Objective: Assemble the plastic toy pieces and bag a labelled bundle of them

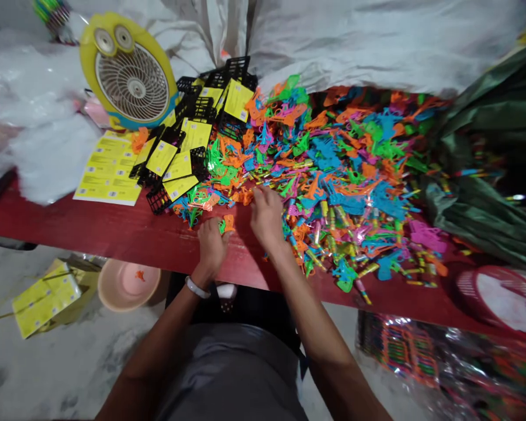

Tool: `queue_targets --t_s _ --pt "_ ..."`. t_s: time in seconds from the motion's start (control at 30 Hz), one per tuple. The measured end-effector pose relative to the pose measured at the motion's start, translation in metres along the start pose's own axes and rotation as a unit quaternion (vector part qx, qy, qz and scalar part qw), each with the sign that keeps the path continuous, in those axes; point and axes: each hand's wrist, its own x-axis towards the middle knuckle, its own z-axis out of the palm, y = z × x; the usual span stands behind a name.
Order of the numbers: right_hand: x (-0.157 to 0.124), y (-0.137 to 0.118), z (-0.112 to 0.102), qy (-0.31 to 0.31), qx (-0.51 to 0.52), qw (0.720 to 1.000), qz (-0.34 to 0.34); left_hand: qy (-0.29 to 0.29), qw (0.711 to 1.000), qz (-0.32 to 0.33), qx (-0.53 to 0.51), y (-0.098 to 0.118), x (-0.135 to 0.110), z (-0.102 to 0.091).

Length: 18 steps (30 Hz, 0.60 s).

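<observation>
My left hand [213, 242] is closed around small orange and green plastic toy pieces [228, 223], which stick out past the thumb, just over the red table [179, 234]. To its right, my right hand [267, 216] has its fingers curled down at the near edge of the heap, against an orange plastic toy piece [244, 196]; its fingertips are partly hidden. A large heap of flat toy pieces [324, 152] in orange, green, blue and pink spreads beyond and to the right of it. Small tubes with yellow wrappers [332, 217] lie among them.
Black plastic racks with yellow cards [193, 134] pile up left of the heap. A yellow fan [135, 88] stands behind yellow printed sheets [109, 166]. A red basket [469, 292] sits at the right. Below the table are a pink basin [107, 286] and bagged goods [398, 351].
</observation>
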Motion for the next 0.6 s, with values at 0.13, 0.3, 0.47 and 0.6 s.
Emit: queue_targets --t_s 0.13,0.3,0.47,0.6 --pt "0.008 -0.009 0.037 -0.118 -0.015 0.992 0.050 0.012 0.999 -0.020 -0.049 -0.010 -0.005 -0.005" --pt "-0.009 0.000 0.038 -0.117 -0.026 0.993 0.021 0.012 0.994 -0.034 -0.099 -0.017 -0.009 -0.017" --pt "0.020 -0.004 0.039 -0.196 -0.041 0.975 -0.096 -0.016 0.988 -0.068 -0.139 -0.013 -0.008 -0.028" --pt "0.036 -0.010 0.038 -0.242 -0.097 0.961 -0.093 -0.028 0.952 -0.153 -0.264 -0.011 -0.009 -0.035"
